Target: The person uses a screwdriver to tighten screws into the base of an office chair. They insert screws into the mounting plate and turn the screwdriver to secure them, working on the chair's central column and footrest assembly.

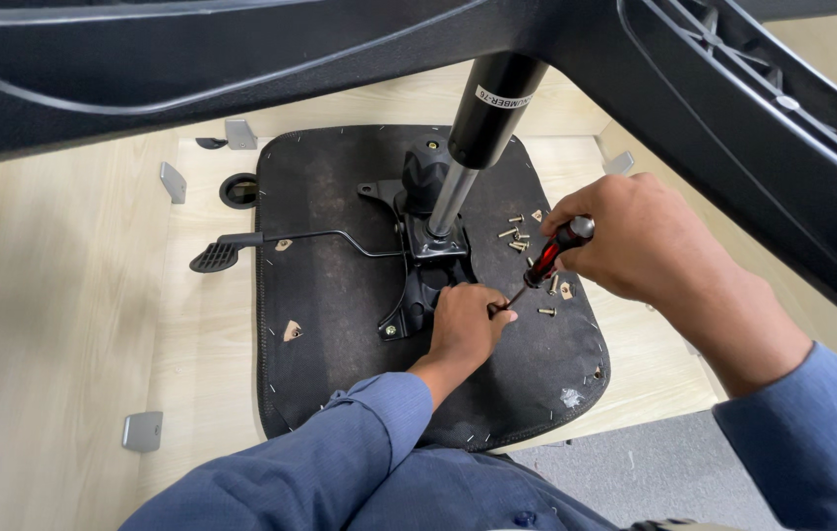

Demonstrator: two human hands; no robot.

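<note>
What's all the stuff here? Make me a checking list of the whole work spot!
Surface: pale wooden board with grey brackets.
Job's things: upturned seat, black plate, gas cylinder, red-black screwdriver.
Clutter: loose screws on the seat; lever.
Grippers: left hand steadies the screwdriver tip; right hand grips its handle.
Cables: nothing seen.
Surroundings: chair base legs overhead; grey floor.

I log grey metal brackets (142, 431) on pale wooden panels (45, 324), a round black grommet (239, 191), and grey floor (655, 472).
</note>
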